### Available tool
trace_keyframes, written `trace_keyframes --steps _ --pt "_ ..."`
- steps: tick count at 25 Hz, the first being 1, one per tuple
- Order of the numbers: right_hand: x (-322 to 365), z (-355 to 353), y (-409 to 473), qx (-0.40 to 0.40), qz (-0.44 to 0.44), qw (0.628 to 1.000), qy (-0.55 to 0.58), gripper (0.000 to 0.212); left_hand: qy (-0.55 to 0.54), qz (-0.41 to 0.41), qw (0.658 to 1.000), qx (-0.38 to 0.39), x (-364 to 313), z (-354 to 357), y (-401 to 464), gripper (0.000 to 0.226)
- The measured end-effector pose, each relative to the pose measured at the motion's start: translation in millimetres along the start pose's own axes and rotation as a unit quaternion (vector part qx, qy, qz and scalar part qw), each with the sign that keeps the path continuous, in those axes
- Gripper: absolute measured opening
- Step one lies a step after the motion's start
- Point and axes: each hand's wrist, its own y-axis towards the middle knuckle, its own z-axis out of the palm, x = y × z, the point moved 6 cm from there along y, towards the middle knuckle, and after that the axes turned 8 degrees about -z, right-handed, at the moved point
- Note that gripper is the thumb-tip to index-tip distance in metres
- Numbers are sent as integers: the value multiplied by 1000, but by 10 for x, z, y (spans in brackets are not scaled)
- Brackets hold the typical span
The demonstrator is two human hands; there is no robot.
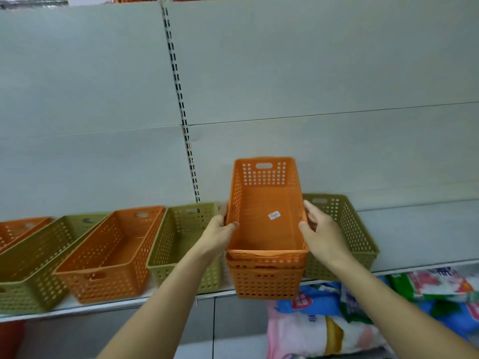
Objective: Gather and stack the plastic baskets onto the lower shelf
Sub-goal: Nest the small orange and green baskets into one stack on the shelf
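- Small white sticker [274, 215] on the floor of the held orange basket [267, 229], between the two grips: print too blurred to read.
- Packets [324, 314] below the right grip: characters illegible.

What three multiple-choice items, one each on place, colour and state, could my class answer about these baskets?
1. Where does the green basket to the right of the held stack sit?
A on the shelf
B on the floor
C inside an orange one

2. What colour is the held stack?
A green
B orange
C blue

3. How is the stack held?
A one hand
B both hands
C not held

Key: A, it rests on the shelf; B, its baskets are orange; B, the left hand and right hand grip its sides.
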Motion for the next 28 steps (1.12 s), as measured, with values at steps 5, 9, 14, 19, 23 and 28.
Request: trace_keyframes --steps 5,9,14,19,23,28 --pt "-448 -245 53 43 4 996 -77 45 121 -8 989 -80 247 38 20 63" --pt "-1330 -708 68 53 124 957 -259 54 336 85 932 -107 302 359 -146 67" --pt "-1979 -638 -16 23 352 936 13 46 294 63 950 -89 273 431 -246 93" --pt "-2093 -1117 139 -156 322 926 123 40 307 59 940 -137 146 680 -283 61" --pt "-1556 -1515 385 -211 184 947 159 38 330 76 928 -158 64 980 -187 52" --pt "-826 -1396 467 -176 70 961 202 26 298 85 940 -139 89 949 -205 49"
